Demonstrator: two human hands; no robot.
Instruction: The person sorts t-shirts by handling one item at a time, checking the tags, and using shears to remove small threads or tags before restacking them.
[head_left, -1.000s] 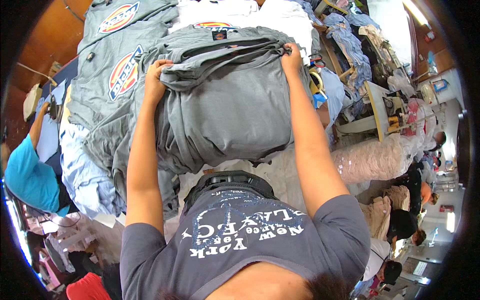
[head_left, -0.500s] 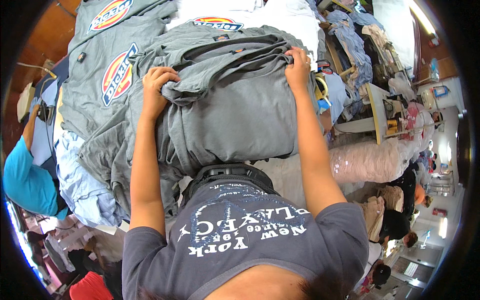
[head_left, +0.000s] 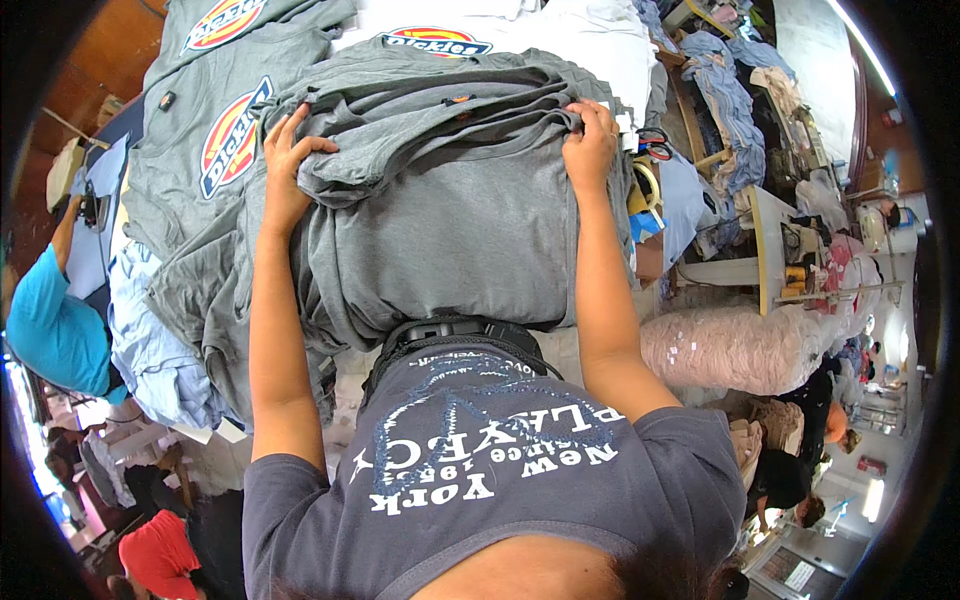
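Observation:
A grey T-shirt lies in front of me, its upper edge gathered in layered folds around the neck opening. My left hand grips the left end of these folds, thumb and forefinger spread apart over the cloth. At the right end, my right hand pinches the folded edge, its fingertips partly tucked behind the fabric. Beneath and to the left spread more grey T-shirts with a colourful printed emblem. How many layers each hand holds is hidden.
White shirts lie at the far side. Red-handled scissors and a yellow tape roll sit right of the pile. Light-blue cloth hangs at the left, near a co-worker in a blue top. A plastic-wrapped pink bundle is at the right.
My left hand has shifted left and slightly up, its forefinger now stretched out, and the folds' left end has moved with it. The right hand still holds its end.

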